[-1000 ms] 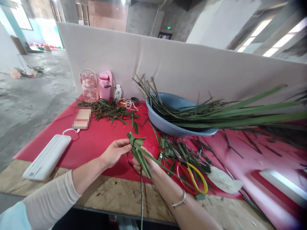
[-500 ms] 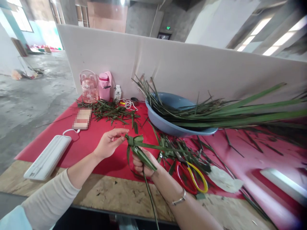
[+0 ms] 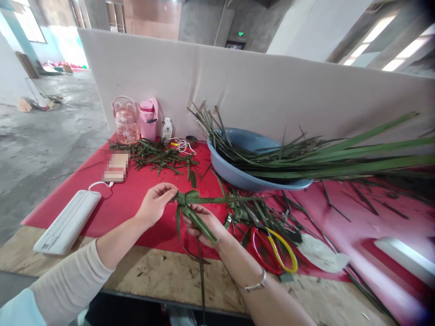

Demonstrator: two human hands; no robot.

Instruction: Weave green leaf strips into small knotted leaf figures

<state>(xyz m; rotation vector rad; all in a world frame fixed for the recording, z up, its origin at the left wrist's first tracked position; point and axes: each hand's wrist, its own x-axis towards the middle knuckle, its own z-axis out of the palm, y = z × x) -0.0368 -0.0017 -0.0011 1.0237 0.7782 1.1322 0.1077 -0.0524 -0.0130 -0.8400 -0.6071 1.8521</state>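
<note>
My left hand pinches the left end of a folded green leaf knot above the red cloth. My right hand grips the same leaf piece from below, with strips trailing down past the table edge and one strip running right. Red and yellow scissors lie just right of my right wrist, among cut leaf scraps.
A blue basin holds long green leaves stretching right. Leaf trimmings, a pink jug, a pink bottle and a small carton stand at the back. A white case lies at the left edge.
My left hand let go briefly, then pinched the knot again. The leaf bundle turned so one strip now points right, and both hands rose slightly.
</note>
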